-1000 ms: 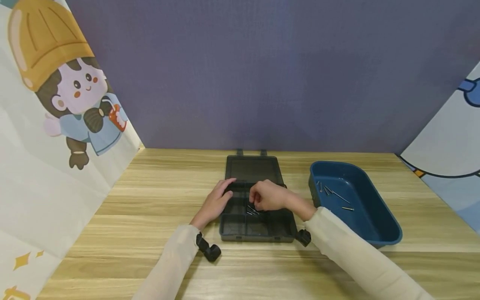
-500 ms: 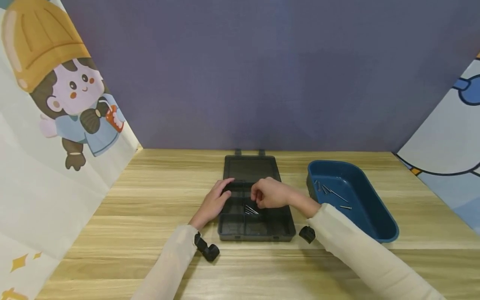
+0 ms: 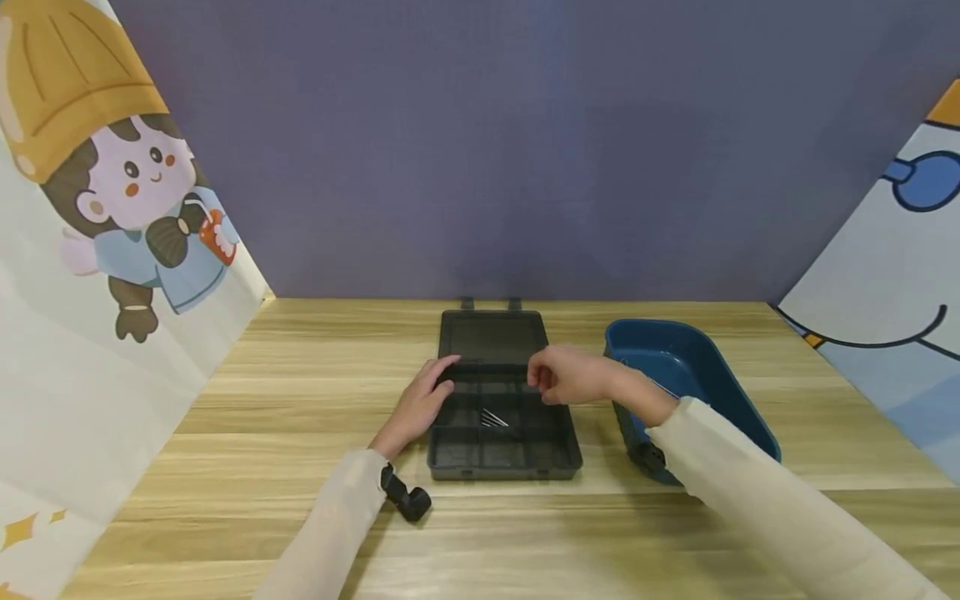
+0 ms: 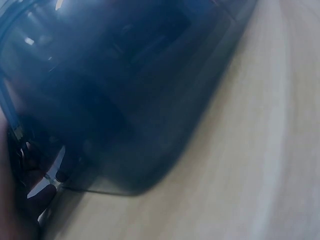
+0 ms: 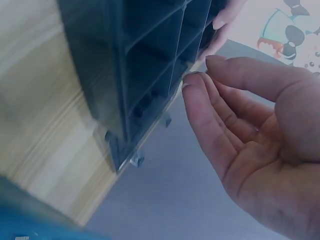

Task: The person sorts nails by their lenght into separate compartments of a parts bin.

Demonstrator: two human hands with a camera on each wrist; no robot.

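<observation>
A dark see-through compartment box [image 3: 504, 454] stands with its lid [image 3: 491, 333] folded back. Several thin silver pieces, like nails or screws [image 3: 492, 418], lie in a middle compartment. My left hand [image 3: 414, 404] rests on the box's left edge, its fingers fairly straight and its thumb apart. Above the box's right side, my right hand [image 3: 573, 375] is raised with loosely bent fingers. In the right wrist view, its thumb and index fingertips [image 5: 192, 82] are close together, and nothing shows between them. The left wrist view mostly shows the box's dark side [image 4: 125, 100], blurred.
To the right stands a deep blue tub [image 3: 693, 358], partly covered by my right forearm. A thin metal piece [image 3: 663, 388] shows in it past my sleeve. A dark wall panel [image 3: 480, 167] rises behind the wooden table [image 3: 337, 350].
My right hand has moved right and up from the middle compartment, leaving the silver pieces in plain sight. My left hand has stayed on the box's edge. The view has shifted slightly.
</observation>
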